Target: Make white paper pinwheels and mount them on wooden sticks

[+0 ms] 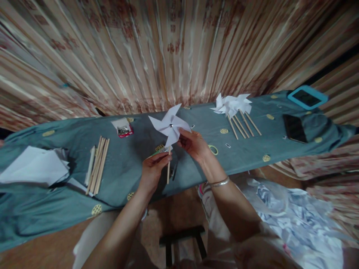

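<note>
Paper pinwheel (170, 129) held above the tabletop (244, 158), between the latter's left and right edges; the left hand (152, 170) pinches its wooden stick (168, 170), the right hand (195, 145), partly curled, pinches one blade (183, 124).

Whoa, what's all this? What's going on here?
A person is holding a white paper pinwheel. The left hand pinches its stick, and the right hand holds a paper blade. More pinwheels lie together on the right. Over on the left are loose sticks, a pile of white paper and a small open box.
</note>
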The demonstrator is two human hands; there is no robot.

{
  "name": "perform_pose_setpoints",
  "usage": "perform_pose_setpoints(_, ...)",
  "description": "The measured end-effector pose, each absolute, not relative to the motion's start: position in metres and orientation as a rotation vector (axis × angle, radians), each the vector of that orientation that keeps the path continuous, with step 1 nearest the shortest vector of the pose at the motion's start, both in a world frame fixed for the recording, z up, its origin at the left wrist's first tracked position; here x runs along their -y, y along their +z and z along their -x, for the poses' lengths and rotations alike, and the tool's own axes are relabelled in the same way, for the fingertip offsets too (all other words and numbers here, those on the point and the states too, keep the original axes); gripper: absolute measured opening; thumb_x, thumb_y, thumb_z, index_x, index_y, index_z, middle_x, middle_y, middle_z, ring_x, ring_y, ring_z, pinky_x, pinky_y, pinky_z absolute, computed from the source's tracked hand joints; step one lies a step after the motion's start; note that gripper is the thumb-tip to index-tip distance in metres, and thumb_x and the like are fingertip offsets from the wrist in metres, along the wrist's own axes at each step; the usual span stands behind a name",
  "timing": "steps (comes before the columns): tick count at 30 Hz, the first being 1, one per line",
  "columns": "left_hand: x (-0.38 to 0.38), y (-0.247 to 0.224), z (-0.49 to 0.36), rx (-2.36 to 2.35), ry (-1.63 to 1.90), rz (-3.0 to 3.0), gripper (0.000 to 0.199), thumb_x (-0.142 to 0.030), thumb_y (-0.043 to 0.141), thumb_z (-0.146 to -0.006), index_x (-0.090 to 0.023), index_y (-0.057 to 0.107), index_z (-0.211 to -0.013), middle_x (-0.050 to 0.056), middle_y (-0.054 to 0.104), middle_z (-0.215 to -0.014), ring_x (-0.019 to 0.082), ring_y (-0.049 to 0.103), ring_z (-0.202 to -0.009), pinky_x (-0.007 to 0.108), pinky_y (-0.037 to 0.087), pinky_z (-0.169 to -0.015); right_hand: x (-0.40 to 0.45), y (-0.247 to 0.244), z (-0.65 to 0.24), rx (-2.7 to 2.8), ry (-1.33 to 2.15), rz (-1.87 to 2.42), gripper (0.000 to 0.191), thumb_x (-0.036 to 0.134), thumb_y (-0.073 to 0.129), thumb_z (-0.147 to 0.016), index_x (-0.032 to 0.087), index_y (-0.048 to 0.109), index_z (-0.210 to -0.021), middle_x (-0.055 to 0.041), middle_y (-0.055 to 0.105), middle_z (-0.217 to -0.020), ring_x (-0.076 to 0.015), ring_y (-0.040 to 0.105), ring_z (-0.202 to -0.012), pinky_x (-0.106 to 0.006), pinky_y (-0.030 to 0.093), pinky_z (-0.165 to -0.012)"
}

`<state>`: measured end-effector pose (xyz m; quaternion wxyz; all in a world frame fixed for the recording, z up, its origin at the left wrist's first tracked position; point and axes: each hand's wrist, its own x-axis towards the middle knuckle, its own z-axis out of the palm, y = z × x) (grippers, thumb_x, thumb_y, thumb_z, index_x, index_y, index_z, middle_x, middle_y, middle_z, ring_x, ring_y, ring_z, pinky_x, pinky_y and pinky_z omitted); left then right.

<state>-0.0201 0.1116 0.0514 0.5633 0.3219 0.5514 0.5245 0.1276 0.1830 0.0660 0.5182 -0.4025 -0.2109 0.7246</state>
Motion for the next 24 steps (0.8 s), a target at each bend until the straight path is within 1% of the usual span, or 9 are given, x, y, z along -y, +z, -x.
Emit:
perform_pose_setpoints(2,-0.112,0.052,0.020,-1.292,1.236,-0.739,0.034,-0.040,0.091,-0.050,-0.019,0.080,-0.073,0.006,0.077,-0.077,0.020,0.068,-0.075,0.034,0.052,-0.081,-0.182,0.067,-0.126,0.507,1.748,0.970,0.024,0.028,0.090,-0.058,0.018,0.071,-0.070,0.0041,0.068,-0.060,-0.0065,0.060,-0.052,-0.015,0.049,-0.048)
perform_pose_setpoints(7,-0.113,0.050,0.020,-1.282,1.242,-0.705,0.035,-0.039,0.092,-0.048,-0.019,0.080,-0.073,0.005,0.077,-0.075,0.019,0.067,-0.072,0.033,0.052,-0.079,-0.179,0.070,-0.122,0.542,1.741,1.001,0.029,0.032,0.093,-0.051,0.018,0.071,-0.064,0.0038,0.071,-0.060,-0.0064,0.064,-0.053,-0.013,0.050,-0.048)
perform_pose_setpoints(10,-0.113,0.049,0.021,-1.278,1.250,-0.703,0.035,-0.039,0.092,-0.048,-0.019,0.080,-0.073,0.005,0.076,-0.074,0.019,0.067,-0.071,0.033,0.052,-0.079,-0.178,0.070,-0.122,0.578,1.721,1.013,0.032,0.034,0.094,-0.047,0.017,0.071,-0.062,0.0032,0.070,-0.058,-0.0066,0.063,-0.053,-0.014,0.049,-0.049)
perform_pose_setpoints(13,-0.113,0.048,0.021,-1.291,1.249,-0.730,0.035,-0.041,0.092,-0.050,-0.018,0.080,-0.074,0.005,0.076,-0.075,0.019,0.068,-0.073,0.034,0.053,-0.081,-0.178,0.068,-0.122,0.633,1.709,1.029,0.032,0.035,0.094,-0.047,0.017,0.071,-0.062,0.0032,0.070,-0.059,-0.0066,0.062,-0.053,-0.016,0.049,-0.051)
perform_pose_setpoints(18,-0.111,0.049,0.022,-1.300,1.236,-0.737,0.036,-0.041,0.091,-0.050,-0.019,0.080,-0.076,0.006,0.077,-0.078,0.021,0.069,-0.076,0.035,0.053,-0.082,-0.180,0.071,-0.129,0.721,1.691,1.037,0.032,0.038,0.093,-0.052,0.020,0.074,-0.070,0.0038,0.071,-0.065,-0.0071,0.062,-0.059,-0.017,0.050,-0.057)
perform_pose_setpoints(21,-0.110,0.048,0.021,-1.296,1.226,-0.739,0.032,-0.038,0.091,-0.050,-0.019,0.081,-0.074,0.006,0.078,-0.079,0.020,0.068,-0.076,0.034,0.053,-0.081,-0.181,0.074,-0.135,0.701,1.665,1.037,0.026,0.042,0.088,-0.061,0.022,0.073,-0.071,0.0034,0.072,-0.069,-0.0086,0.063,-0.062,-0.019,0.051,-0.059)
perform_pose_setpoints(24,-0.109,0.047,0.020,-1.306,1.183,-0.766,0.031,-0.038,0.090,-0.051,-0.019,0.081,-0.073,0.005,0.077,-0.077,0.019,0.066,-0.073,0.031,0.052,-0.075,-0.184,0.076,-0.140,0.651,1.637,1.027,0.024,0.044,0.081,-0.071,0.022,0.073,-0.075,0.0010,0.074,-0.073,-0.0117,0.064,-0.063,-0.022,0.053,-0.057)
